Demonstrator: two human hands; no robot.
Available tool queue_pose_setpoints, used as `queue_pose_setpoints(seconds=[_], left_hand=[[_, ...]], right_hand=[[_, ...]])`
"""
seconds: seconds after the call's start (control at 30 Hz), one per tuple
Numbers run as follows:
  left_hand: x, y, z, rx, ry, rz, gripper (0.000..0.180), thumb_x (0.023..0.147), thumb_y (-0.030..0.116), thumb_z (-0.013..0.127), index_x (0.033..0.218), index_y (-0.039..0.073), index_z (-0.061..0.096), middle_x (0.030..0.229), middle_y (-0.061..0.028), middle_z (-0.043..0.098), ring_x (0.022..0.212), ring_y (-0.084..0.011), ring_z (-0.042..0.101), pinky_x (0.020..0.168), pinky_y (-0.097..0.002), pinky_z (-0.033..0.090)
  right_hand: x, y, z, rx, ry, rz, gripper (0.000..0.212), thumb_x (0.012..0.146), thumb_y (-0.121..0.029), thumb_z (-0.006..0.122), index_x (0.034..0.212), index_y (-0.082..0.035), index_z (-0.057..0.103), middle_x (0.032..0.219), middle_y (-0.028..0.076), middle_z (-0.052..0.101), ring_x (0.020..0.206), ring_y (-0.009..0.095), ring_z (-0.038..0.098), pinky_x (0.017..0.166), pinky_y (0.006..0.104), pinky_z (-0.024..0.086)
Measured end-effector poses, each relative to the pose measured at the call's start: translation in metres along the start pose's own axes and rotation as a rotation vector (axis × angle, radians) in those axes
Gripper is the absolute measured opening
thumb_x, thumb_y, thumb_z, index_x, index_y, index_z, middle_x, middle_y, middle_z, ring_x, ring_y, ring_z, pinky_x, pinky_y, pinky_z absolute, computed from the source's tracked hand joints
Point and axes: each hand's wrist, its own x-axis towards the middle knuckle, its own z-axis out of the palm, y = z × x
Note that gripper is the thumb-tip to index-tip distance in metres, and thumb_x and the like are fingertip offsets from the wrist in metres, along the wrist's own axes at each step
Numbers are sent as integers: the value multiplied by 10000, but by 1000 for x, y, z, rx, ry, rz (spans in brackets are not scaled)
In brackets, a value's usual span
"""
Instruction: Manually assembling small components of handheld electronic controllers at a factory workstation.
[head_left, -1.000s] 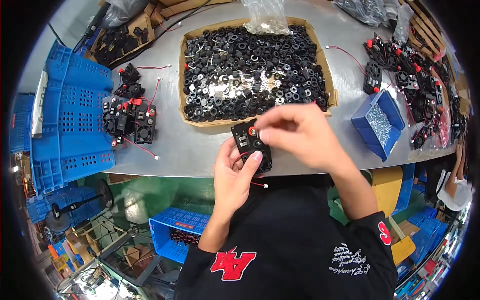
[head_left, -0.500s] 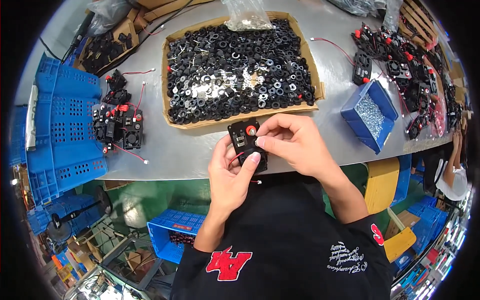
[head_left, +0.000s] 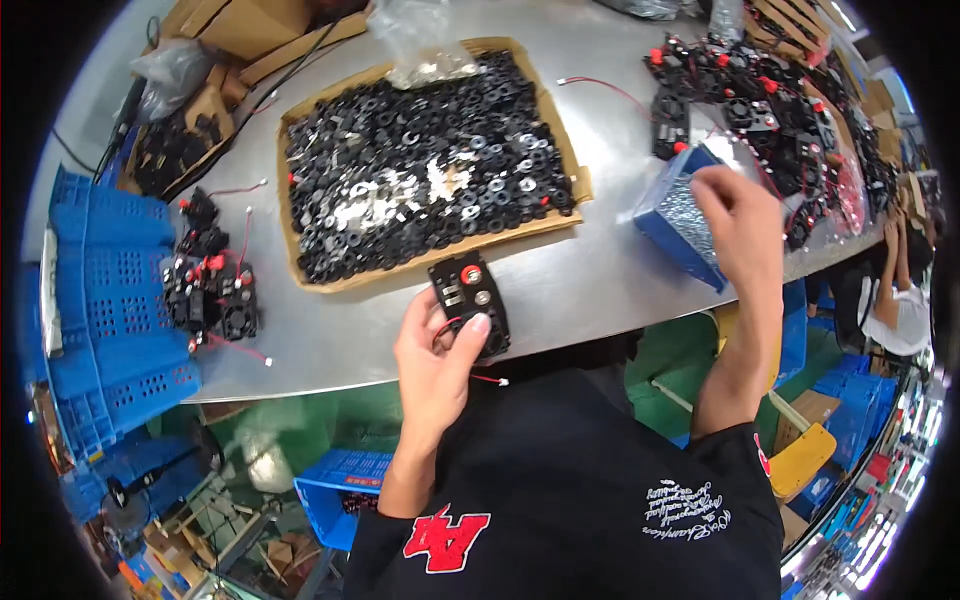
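My left hand [head_left: 435,365] is closed around a black fan module [head_left: 466,290], its thumb pressed on the lower part near the fan. On the module's upper face are a red ring with a metal centre, a second round metal piece and pale metal contacts. A red lead with a white plug [head_left: 503,381] hangs below it. Off to the right, my right hand [head_left: 745,225] is over the blue bin [head_left: 660,225] of small shiny metal parts [head_left: 687,215]. Its fingers are curled together at the bin; whatever is between their tips cannot be made out.
A shallow cardboard tray [head_left: 440,270] of black rings and washers lies ahead, a plastic bag [head_left: 425,45] on its far edge. Fan modules [head_left: 210,295] sit by a blue crate [head_left: 120,300] at left; more [head_left: 770,110] are heaped at right. Another person [head_left: 895,310] is at far right.
My right hand has left the module and moved right to the blue bin. The left hand still holds the module. The view has shifted, moving the table's contents leftward.
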Motion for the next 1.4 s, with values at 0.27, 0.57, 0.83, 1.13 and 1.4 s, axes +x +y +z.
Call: queue_pose_setpoints(seconds=[0.27,0.57,0.83,1.13,1.4], left_hand=[[3,-4,1,47,23,27,493,882,68,644,1306,-59,427,1059,-105,663,898,-115,635,804,-253,518],[-5,4,10,58,7,9,490,880,85,650,1300,-49,434,1043,-103,664,858,-110,640,740,-236,539],[-6,-1,10,2,-24,40,484,886,44,646,1302,-51,420,1059,-117,663,878,-112,641,757,-239,532],[-6,-1,18,33,-44,23,468,885,65,636,1295,-37,435,1042,-116,666,857,-121,656,710,-252,560],[-9,0,23,60,-85,10,471,895,31,640,1298,-58,412,1080,-122,668,904,-97,635,753,-226,535]], right_hand=[[8,46,5,-252,-298,-263,203,780,-132,676,953,-29,702,827,164,661,778,309,655,713,390,504],[4,57,6,-114,-72,-104,200,823,-98,629,990,0,678,842,151,690,758,232,676,723,315,526],[-1,43,5,88,-4,-83,209,815,-72,646,1009,-3,679,872,96,693,779,154,649,735,270,498],[-32,-4,5,349,73,-65,144,828,-53,672,952,17,685,841,64,675,719,120,593,664,238,454],[-74,-60,52,637,-447,-343,144,776,7,690,918,-10,695,829,95,682,737,193,662,651,295,511]])
